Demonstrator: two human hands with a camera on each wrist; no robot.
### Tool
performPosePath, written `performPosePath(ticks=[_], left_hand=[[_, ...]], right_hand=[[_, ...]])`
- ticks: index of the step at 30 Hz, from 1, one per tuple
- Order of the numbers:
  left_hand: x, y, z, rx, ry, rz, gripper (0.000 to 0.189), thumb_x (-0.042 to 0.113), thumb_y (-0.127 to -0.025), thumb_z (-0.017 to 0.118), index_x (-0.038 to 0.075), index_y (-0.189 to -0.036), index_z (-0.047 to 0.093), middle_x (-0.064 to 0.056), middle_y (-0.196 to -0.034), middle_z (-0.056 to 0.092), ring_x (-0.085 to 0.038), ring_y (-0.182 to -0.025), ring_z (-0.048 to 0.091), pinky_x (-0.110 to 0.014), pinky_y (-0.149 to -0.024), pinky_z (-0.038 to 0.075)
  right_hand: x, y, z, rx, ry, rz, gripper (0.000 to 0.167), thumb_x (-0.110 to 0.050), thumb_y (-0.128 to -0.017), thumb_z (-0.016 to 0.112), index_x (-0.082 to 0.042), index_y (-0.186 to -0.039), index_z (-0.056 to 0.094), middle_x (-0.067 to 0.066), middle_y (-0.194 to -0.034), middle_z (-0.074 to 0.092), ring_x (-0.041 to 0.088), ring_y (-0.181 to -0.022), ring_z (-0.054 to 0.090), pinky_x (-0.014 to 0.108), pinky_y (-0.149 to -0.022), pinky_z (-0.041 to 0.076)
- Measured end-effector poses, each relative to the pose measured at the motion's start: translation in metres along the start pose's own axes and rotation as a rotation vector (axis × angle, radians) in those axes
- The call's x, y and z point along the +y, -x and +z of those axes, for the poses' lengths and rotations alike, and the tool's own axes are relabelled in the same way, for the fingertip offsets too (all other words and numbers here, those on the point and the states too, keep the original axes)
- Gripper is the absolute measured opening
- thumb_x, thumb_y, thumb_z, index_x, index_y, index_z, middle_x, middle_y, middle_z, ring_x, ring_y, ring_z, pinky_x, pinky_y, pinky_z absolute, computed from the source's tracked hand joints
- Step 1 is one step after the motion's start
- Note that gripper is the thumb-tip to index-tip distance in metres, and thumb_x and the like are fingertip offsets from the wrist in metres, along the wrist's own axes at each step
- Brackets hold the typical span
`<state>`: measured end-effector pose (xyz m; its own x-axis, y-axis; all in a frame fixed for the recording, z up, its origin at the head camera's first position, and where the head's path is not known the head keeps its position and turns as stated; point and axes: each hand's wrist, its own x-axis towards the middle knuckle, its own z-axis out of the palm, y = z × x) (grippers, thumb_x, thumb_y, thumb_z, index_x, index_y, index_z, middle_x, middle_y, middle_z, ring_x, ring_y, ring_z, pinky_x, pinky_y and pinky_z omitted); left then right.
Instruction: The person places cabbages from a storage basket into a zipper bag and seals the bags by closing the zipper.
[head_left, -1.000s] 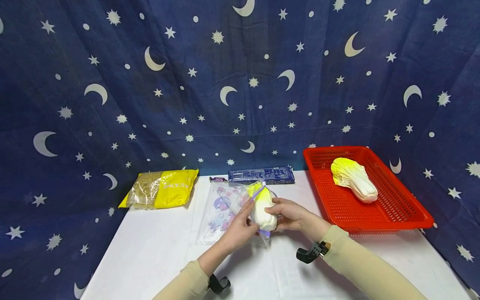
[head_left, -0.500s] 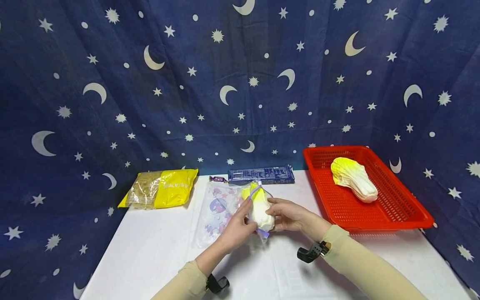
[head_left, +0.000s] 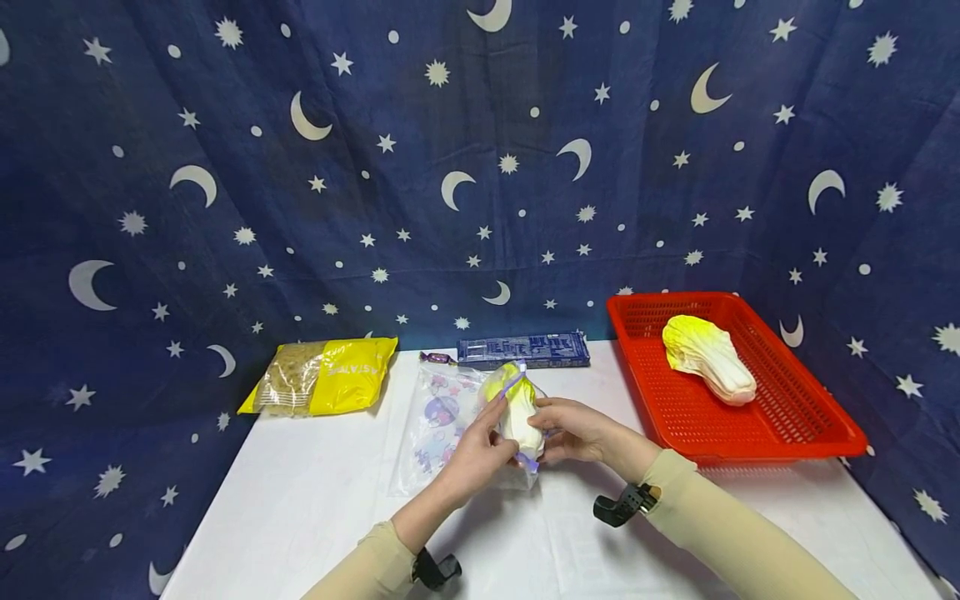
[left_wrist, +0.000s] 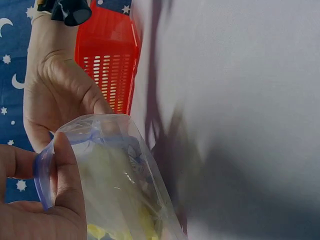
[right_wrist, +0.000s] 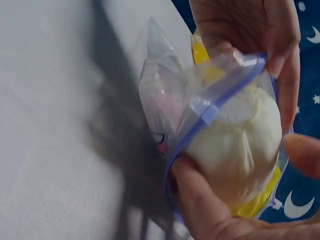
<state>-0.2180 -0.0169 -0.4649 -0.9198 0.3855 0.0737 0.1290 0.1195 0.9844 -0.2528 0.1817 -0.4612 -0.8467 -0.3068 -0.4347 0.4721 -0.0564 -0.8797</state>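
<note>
A napa cabbage, white at the base and yellow at the leaves, lies mostly inside a clear zip bag with a cartoon print. My left hand pinches the bag's mouth by its purple zip strip, as the left wrist view shows. From the right, my right hand holds the cabbage near its base. In the right wrist view the cabbage's pale base faces out of the parted purple zip, with one right finger inside the opening.
A red basket at right holds another napa cabbage. A yellow packet with a see-through window stands at back left. A flat dark-blue package and a small purple-wrapped sweet lie along the back edge.
The cabbage has shifted a little left and deeper into the bag, its yellow leaves now behind the plastic. Both hands have stayed nearly in place.
</note>
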Motion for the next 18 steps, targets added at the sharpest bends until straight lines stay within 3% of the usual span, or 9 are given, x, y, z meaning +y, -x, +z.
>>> performPosePath(ticks=[6,14,18], left_hand=[[0.001,0.002,0.000,0.008,0.022,-0.013,0.078,-0.002,-0.088,0.062,-0.004,-0.159,0.027,-0.014,-0.169,0.019,-0.015,-0.075,0.058,-0.045,-0.074,0.062],[0.004,0.001,0.000,0.015,0.070,0.001,0.079,-0.004,-0.087,0.061,-0.004,-0.158,0.027,-0.016,-0.168,0.019,-0.014,-0.074,0.059,-0.032,-0.069,0.063],[0.004,0.002,-0.001,0.009,0.073,0.007,0.078,-0.003,-0.088,0.060,-0.005,-0.158,0.027,-0.015,-0.168,0.019,-0.012,-0.074,0.059,-0.030,-0.070,0.063]], right_hand=[[0.001,0.002,-0.002,0.012,0.033,-0.012,0.087,-0.001,-0.084,0.063,-0.001,-0.160,0.022,0.031,-0.121,0.055,0.034,-0.095,0.068,0.047,-0.080,0.063],[-0.004,0.005,0.009,0.048,0.190,-0.073,0.088,-0.002,-0.087,0.073,0.001,-0.159,0.024,0.020,-0.113,0.068,0.025,-0.089,0.071,0.044,-0.077,0.063],[-0.004,0.005,0.014,0.082,0.248,-0.081,0.088,-0.005,-0.086,0.076,-0.001,-0.159,0.027,0.021,-0.116,0.063,0.024,-0.086,0.068,0.039,-0.070,0.063]])
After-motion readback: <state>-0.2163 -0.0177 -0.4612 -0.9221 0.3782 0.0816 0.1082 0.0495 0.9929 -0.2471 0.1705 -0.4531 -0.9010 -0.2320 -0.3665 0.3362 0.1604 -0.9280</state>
